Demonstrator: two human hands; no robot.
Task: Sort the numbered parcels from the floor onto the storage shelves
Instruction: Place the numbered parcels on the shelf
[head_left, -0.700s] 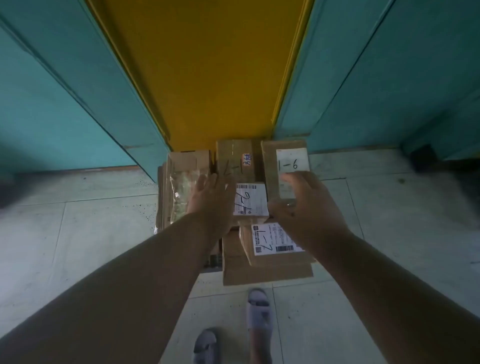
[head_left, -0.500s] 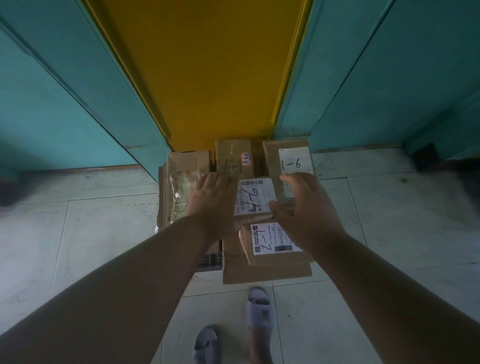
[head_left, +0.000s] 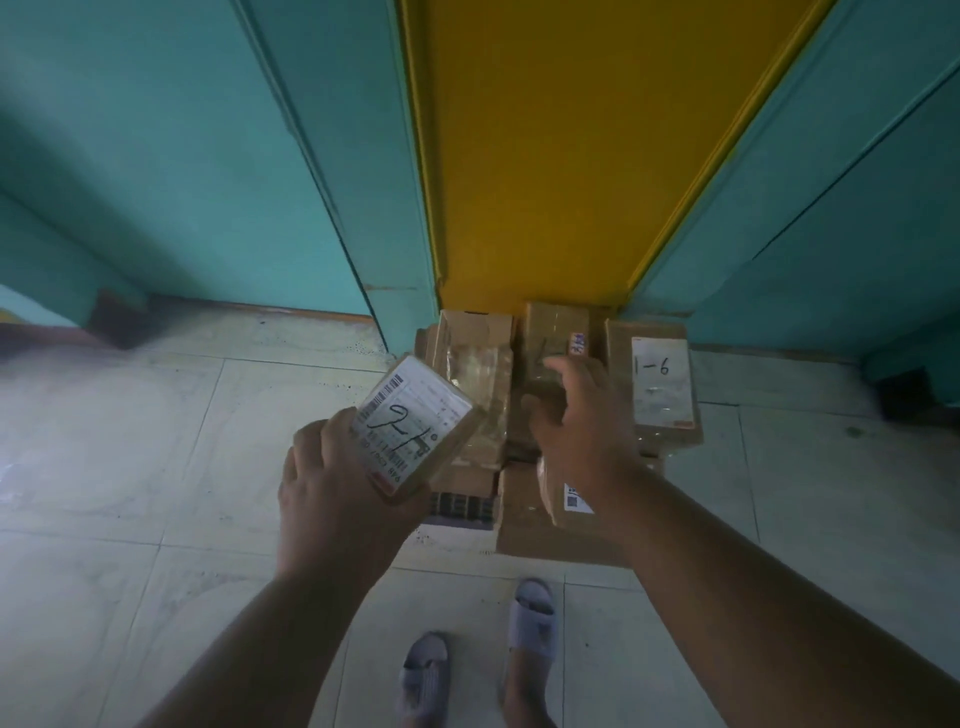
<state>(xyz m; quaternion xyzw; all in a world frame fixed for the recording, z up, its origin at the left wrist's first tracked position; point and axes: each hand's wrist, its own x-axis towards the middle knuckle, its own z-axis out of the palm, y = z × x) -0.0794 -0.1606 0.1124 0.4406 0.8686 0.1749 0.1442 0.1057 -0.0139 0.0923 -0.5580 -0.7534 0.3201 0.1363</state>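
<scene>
while your left hand (head_left: 332, 493) grips a small brown cardboard parcel with a white shipping label (head_left: 415, 426), the box is lifted clear of the pile and tilted, its label face turned up toward you. your fingers curl round its lower left end, thumb along the near edge, and the handwritten black marking on the label reads roughly as "9-1", though the digits are hard to make out. your left forearm reaches up from the bottom of the view, wrist bent slightly inward.

your right hand (head_left: 576, 415) hovers above the pile of brown cardboard parcels (head_left: 524, 525) on the pale tiled floor (head_left: 156, 467). its fingers are loosely spread and relaxed, grasping nothing, palm facing down and leftward toward the held box. whether the fingertips touch the taped box beneath them you cannot tell. your right forearm crosses in from the lower right corner.

just right of that hand lies a flat brown parcel with a white label marked "1-6" (head_left: 660, 384), resting on the pile. behind your hands, two more taped brown boxes (head_left: 478, 348) sit against the foot of a yellow vertical panel (head_left: 545, 156), with teal panels (head_left: 182, 156) on either side. a box partly hidden under your right wrist shows only a corner of its label.

your feet in grey slide sandals (head_left: 530, 613) stand on the tiles near the pile's front edge.
</scene>
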